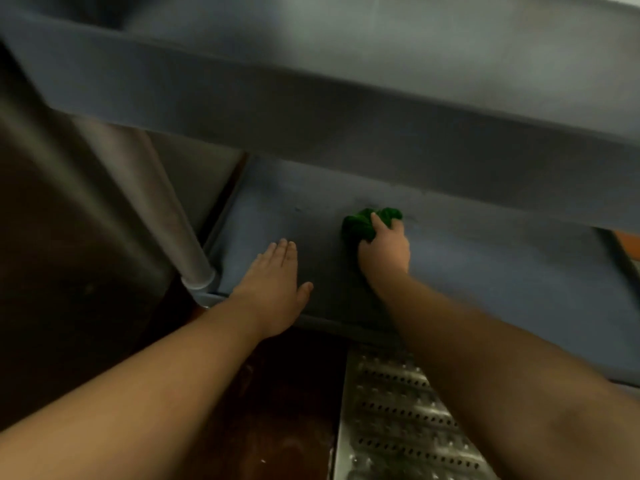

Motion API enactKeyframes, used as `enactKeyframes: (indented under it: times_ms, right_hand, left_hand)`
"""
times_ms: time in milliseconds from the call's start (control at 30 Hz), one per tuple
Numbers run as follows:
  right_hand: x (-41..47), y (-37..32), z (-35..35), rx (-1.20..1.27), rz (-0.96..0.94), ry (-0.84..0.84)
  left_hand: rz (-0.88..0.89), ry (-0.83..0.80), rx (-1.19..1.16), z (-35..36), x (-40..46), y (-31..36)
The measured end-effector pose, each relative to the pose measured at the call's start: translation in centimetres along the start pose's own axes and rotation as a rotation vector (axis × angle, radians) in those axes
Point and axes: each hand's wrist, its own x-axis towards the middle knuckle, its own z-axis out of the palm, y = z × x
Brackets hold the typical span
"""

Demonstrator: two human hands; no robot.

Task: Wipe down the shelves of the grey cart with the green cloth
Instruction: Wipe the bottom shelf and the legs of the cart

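**Both Hands Low on a Grey Cart's Bottom Shelf**

Two bare forearms reach forward and down from the bottom edge of the view toward the lower shelf (pixel 485 271) of the grey cart, a dull blue-grey surface with a raised lip along its near edge. On that shelf the right hand (pixel 384 252) is curled around a bunched green cloth (pixel 363 225), fingers closed over it and pressing it to the surface near the middle; folds of the cloth stick out ahead of the knuckles. Nearer the left corner, the left hand (pixel 273 285) lies flat and open, palm down, fingers together and thumb spread, holding nothing. Just left of it a round metal post (pixel 180 230) rises from the shelf corner. An upper shelf (pixel 346 109) crosses overhead, blurred. Below the cart, a perforated metal floor grate (pixel 398 417) runs beside dark reddish-brown flooring (pixel 277 410). Lighting is dim.
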Motion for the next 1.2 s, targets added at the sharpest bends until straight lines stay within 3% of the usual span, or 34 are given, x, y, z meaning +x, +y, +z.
enactKeyframes:
  times_ms: [267, 433, 667, 1000, 1200]
  right_hand:
    - [-3.8, -14.2, 8.7, 0.043, -0.354, -0.16]
    - [-4.1, -13.6, 8.5, -0.022, -0.465, -0.187]
    - [-2.7, -2.1, 1.4, -0.122, -0.329, -0.123]
    - [0.6, 23.1, -13.9, -0.253, 0.038, -0.01]
    - [-0.5, 36.1, -21.9, -0.286, 0.24, 0.085]
  left_hand:
    - [-0.07, 0.03, -0.124, 0.1, -3.1, -5.6]
    - [-0.081, 0.014, -0.133, 0.6, -3.9, -5.2]
    - [-0.043, 0.015, -0.078, 2.1, -1.5, 1.0]
    - [0.169, -0.102, 0.006, 5.0, 3.8, 20.4]
    - [0.292, -0.113, 0.028, 8.3, 5.4, 28.3]
